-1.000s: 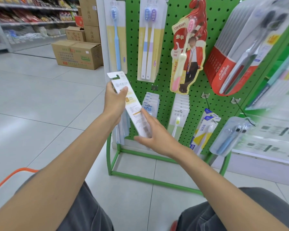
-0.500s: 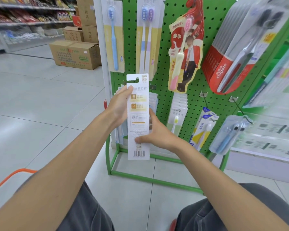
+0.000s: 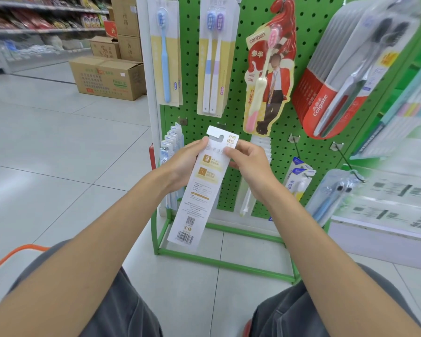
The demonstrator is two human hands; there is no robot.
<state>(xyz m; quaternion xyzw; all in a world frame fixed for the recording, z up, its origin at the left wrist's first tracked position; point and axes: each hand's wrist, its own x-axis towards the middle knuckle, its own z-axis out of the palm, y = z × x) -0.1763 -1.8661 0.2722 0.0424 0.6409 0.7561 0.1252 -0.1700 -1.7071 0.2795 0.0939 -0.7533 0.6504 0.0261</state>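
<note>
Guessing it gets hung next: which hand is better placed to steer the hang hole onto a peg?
Right, probably. The right hand pinches the white pack at its top corner by the hang tab, nearest the pegboard; the left hand wraps the left edge, steadying.

My right hand (image 3: 250,166) has climbed from the toothbrush pack's (image 3: 199,190) lower end to its hang-hole top, pinching opposite my left hand (image 3: 182,164). The pack has swung from the green pegboard rack's (image 3: 306,132) left edge to before its middle.
</note>
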